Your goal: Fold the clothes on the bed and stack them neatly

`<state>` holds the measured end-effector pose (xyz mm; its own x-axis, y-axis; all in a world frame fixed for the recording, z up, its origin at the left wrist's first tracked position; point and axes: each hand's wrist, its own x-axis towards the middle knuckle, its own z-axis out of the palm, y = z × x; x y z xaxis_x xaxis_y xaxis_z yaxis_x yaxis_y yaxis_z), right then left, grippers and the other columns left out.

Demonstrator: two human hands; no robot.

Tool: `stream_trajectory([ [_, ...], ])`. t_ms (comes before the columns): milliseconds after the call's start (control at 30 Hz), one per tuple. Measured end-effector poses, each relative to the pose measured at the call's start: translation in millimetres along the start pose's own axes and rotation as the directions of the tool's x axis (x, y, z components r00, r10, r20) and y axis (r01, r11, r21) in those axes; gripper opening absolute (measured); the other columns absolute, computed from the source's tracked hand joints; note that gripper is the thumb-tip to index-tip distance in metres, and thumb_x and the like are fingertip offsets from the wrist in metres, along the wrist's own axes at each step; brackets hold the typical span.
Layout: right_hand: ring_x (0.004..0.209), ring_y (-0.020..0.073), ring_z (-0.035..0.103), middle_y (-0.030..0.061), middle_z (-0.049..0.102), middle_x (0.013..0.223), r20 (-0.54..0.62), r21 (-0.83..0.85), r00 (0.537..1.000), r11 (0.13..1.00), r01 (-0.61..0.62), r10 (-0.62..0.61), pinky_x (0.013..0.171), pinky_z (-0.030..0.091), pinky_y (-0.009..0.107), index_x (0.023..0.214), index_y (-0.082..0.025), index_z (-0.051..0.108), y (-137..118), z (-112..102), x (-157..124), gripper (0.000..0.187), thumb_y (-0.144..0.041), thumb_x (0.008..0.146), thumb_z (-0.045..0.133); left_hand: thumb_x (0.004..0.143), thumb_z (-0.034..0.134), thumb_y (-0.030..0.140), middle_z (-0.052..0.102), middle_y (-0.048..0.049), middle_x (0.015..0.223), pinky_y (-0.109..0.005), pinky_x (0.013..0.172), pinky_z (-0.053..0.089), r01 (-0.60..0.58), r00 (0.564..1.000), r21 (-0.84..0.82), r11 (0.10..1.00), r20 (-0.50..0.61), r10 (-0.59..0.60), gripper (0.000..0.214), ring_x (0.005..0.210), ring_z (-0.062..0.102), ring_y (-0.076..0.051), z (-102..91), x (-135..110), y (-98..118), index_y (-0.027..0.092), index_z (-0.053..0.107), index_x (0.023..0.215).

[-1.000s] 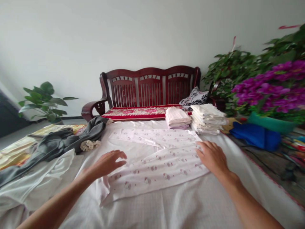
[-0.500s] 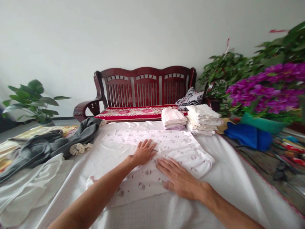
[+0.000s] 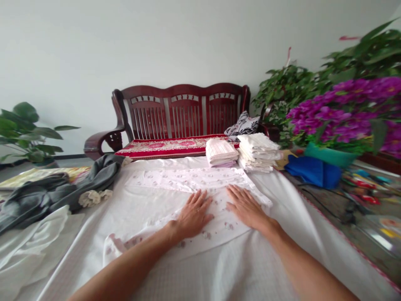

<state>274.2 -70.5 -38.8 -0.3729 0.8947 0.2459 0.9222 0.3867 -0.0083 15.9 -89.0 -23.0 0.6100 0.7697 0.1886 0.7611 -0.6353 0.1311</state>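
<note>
A pair of white pants [image 3: 219, 225] with a small printed pattern lies spread over a white cloth [image 3: 310, 234]. One leg stretches along the far side and the other comes toward me on the left. My left hand [image 3: 194, 212] rests flat on the near leg, fingers spread. Flat too, my right hand [image 3: 246, 207] presses on the fabric to the right, close to the waist end. Neither hand grips anything. Part of the near leg is hidden under my left forearm.
Behind the pants stand a folded pinkish stack [image 3: 221, 153] and a white stack of folded cloths [image 3: 258, 152]. Grey clothing [image 3: 62, 192] lies at left. A dark red wooden bench [image 3: 184, 113] is at the back. Purple flowers [image 3: 351, 108] and a blue cloth [image 3: 313, 170] are at right.
My right hand has moved forward and to the right over the pants. The left hand has come slightly nearer to me. The view has turned a little to the right.
</note>
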Motion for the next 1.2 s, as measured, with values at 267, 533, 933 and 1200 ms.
stream_trajectory([
  [267, 0.143, 0.032, 0.037, 0.0185, 0.047, 0.151, -0.074, -0.191, 0.914, 0.893, -0.407, 0.4, 0.117, 0.023, 0.059, 0.145, -0.01, 0.048, 39, -16, -5, 0.056, -0.036, 0.098, 0.032, 0.1, 0.045, 0.035, 0.026, -0.0158, 0.163, -0.053, 0.122, 0.025, 0.028, 0.999, 0.07, 0.997, -0.018, -0.027, 0.053, 0.152, 0.016, -0.033, -15.3, -47, -24, 0.018, 0.041, 0.15],
  [533, 0.146, 0.0263, 0.034, 0.0099, 0.042, 0.157, -0.073, -0.102, 0.995, 0.993, 0.056, -0.063, 0.119, 0.027, 0.05, 0.149, -0.017, 0.044, 4, -7, -7, 0.057, -0.041, 0.099, 0.032, 0.097, 0.051, 0.037, 0.017, -0.0073, 0.167, -0.063, 0.12, 0.018, 0.036, 0.997, 0.137, 0.99, 0.067, -0.046, 0.064, 0.153, 0.013, -0.033, -48.1, -145, -52, 0.035, 0.027, 0.156],
  [933, 0.119, 0.0287, 0.059, 0.0124, 0.067, 0.128, -0.207, 0.047, 0.971, 0.99, 0.134, -0.122, 0.102, 0.046, 0.047, 0.12, -0.021, 0.066, -13, -18, -3, 0.036, -0.034, 0.093, 0.047, 0.088, 0.043, 0.017, 0.057, -0.0044, 0.145, -0.045, 0.113, 0.041, 0.523, 0.846, 0.124, 0.843, 0.05, -0.531, 0.052, 0.133, 0.053, -0.026, -87.0, -283, -114, 0.028, 0.059, 0.137],
  [1200, 0.083, 0.0167, 0.063, -0.0002, 0.069, 0.084, -0.121, 0.339, 0.877, 0.811, 0.477, -0.465, 0.076, 0.047, 0.028, 0.084, -0.023, 0.067, -128, -57, -17, 0.007, -0.022, 0.089, 0.062, 0.094, 0.043, 0.03, 0.072, -0.0053, 0.114, -0.035, 0.095, 0.049, 0.537, 0.843, -0.044, 0.842, -0.006, -0.538, 0.032, 0.105, 0.067, -0.023, -107.7, -184, -91, 0.025, 0.071, 0.109],
])
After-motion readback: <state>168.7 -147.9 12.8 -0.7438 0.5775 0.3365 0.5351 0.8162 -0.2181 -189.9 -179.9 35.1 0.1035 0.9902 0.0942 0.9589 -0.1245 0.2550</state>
